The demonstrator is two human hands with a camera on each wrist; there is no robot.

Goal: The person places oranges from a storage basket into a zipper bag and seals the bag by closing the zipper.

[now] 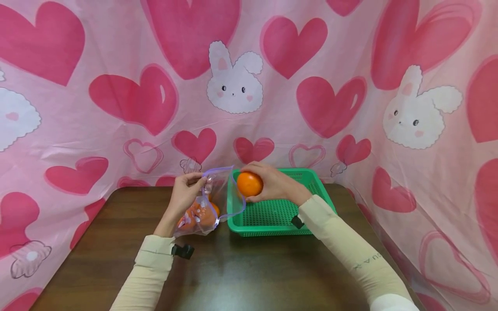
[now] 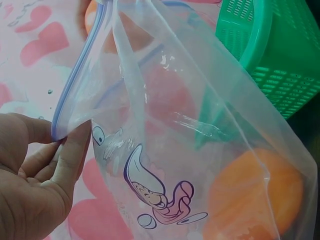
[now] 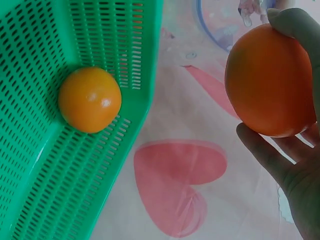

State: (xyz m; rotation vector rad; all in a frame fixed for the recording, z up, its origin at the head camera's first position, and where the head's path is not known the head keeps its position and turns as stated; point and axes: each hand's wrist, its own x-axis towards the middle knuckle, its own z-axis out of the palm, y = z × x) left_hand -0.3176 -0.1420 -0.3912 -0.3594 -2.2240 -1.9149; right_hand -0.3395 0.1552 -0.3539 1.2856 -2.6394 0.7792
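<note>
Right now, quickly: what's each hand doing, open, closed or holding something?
Left hand: holding, pinching the purple-rimmed clear plastic bag at its mouth.
Right hand: holding one round, glossy orange fruit between thumb and fingers.

The plastic bag (image 2: 165, 120) and orange (image 1: 250, 184) look glossy.

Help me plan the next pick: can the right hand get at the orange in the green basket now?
Probably not yet: the right hand grips another orange. Otherwise the way looks free: the basket is open and nothing covers the orange inside.
</note>
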